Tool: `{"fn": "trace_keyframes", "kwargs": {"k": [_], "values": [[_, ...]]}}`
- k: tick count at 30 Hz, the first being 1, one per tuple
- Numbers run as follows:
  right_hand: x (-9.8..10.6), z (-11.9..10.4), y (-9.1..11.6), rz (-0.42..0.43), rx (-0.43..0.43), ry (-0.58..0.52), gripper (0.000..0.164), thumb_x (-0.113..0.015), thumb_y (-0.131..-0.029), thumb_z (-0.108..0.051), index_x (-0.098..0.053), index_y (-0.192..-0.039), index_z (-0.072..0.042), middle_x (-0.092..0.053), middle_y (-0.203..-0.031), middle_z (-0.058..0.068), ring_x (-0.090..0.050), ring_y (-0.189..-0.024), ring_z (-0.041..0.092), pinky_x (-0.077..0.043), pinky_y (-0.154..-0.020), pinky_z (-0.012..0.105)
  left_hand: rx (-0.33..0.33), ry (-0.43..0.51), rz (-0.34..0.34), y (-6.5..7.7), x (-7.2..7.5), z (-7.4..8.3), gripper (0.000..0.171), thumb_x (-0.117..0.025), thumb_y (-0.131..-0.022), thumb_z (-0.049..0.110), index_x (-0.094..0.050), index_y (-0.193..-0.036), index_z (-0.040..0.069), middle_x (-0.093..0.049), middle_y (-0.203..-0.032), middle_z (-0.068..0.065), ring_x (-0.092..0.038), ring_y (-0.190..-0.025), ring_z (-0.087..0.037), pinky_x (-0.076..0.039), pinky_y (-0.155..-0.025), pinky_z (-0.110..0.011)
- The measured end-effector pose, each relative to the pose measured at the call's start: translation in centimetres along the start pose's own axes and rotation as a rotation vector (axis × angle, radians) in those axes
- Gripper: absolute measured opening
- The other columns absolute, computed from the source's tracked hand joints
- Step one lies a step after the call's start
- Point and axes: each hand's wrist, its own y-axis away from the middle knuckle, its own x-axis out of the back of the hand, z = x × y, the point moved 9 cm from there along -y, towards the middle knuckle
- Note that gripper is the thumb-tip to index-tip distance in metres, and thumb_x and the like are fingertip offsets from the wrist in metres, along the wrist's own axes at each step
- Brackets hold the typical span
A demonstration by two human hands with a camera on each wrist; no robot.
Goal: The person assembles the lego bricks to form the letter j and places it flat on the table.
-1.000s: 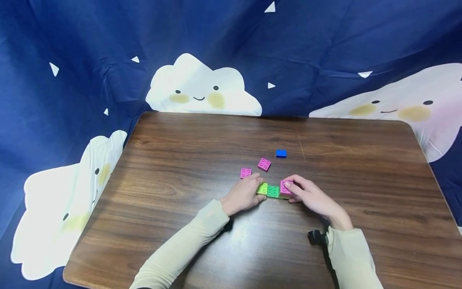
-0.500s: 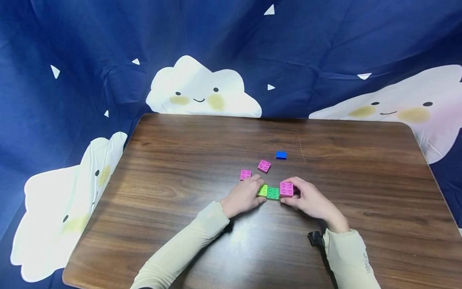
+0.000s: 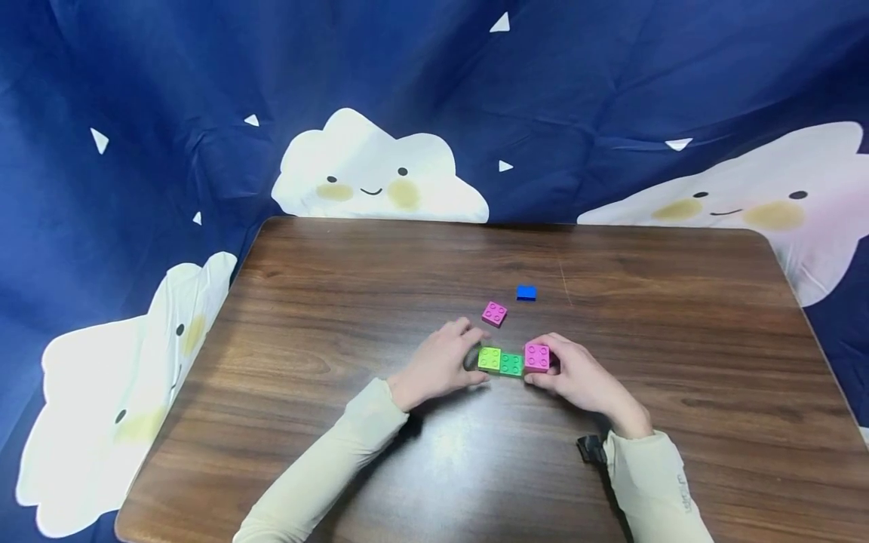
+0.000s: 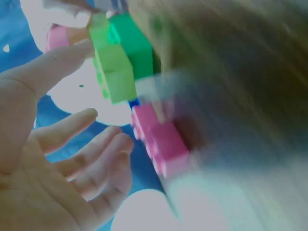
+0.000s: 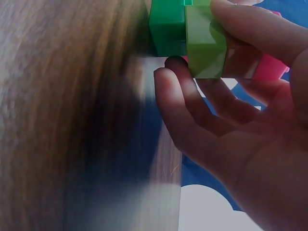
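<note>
Toy bricks are joined in a short row: a lime brick [image 3: 489, 358] on the left, a green brick [image 3: 511, 364] in the middle and a raised pink brick [image 3: 537, 358] on the right. My right hand [image 3: 580, 377] grips this right end, thumb in front and fingers behind. In the right wrist view, a lime brick [image 5: 206, 43] and a brownish one sit between the green brick and the pink one. My left hand [image 3: 437, 362] is spread just left of the row, apart from it. Two loose pink bricks [image 4: 166, 149] appear in the left wrist view; the hand hides one in the head view.
Behind the row lie a loose pink brick [image 3: 494, 314] and a small blue brick [image 3: 526, 292]. All rest on a brown wooden table [image 3: 339, 286]. A dark blue curtain [image 3: 557, 90] with white clouds hangs beyond its far edge.
My left hand has let go of the lime brick and drawn back left, fingers spreading. My right thumb has slid from the pink brick's top to its near side.
</note>
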Motion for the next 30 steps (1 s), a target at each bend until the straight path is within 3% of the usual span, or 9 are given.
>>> {"fn": "trace_keyframes", "kwargs": {"k": [5, 9, 19, 30], "values": [[-0.1, 0.0, -0.1, 0.001, 0.002, 0.004, 0.037, -0.077, -0.08, -0.014, -0.062, -0.113, -0.006, -0.064, -0.103, 0.003, -0.058, -0.093, 0.016, -0.048, -0.082, 0.036, 0.053, 0.044, 0.105, 0.4, 1.5, -2.4, 0.056, -0.079, -0.078, 0.034, -0.061, -0.125, 0.012, -0.057, -0.114, -0.003, -0.055, -0.101, -0.018, -0.05, -0.087, -0.033], [-0.1, 0.1, -0.1, -0.002, -0.003, 0.001, 0.037, -0.077, -0.08, -0.014, -0.062, -0.113, -0.006, -0.064, -0.102, 0.002, -0.058, -0.092, 0.016, -0.048, -0.081, 0.035, 0.113, 0.048, 0.142, 0.4, 1.6, -3.9, 0.051, -0.078, -0.078, 0.025, -0.062, -0.122, 0.008, -0.057, -0.114, -0.005, -0.056, -0.1, -0.022, -0.05, -0.084, -0.036], [-0.2, 0.1, -0.3, -0.013, 0.007, 0.0, 0.036, -0.077, -0.08, -0.012, -0.062, -0.113, -0.006, -0.063, -0.102, 0.002, -0.057, -0.091, 0.015, -0.048, -0.081, 0.034, 0.168, 0.036, 0.079, 0.0, -0.2, -5.3, 0.048, -0.073, -0.083, 0.02, -0.057, -0.126, 0.005, -0.056, -0.11, -0.009, -0.058, -0.095, -0.023, -0.05, -0.084, -0.038], [-0.3, 0.3, -0.4, -0.013, -0.002, -0.004, 0.036, -0.077, -0.08, -0.012, -0.062, -0.112, -0.008, -0.063, -0.103, 0.002, -0.057, -0.093, 0.017, -0.048, -0.082, 0.037, 0.173, 0.02, 0.051, -0.3, -0.7, -5.2, 0.044, -0.073, -0.084, 0.02, -0.06, -0.124, 0.007, -0.056, -0.104, -0.006, -0.057, -0.092, -0.022, -0.051, -0.08, -0.037]]}}
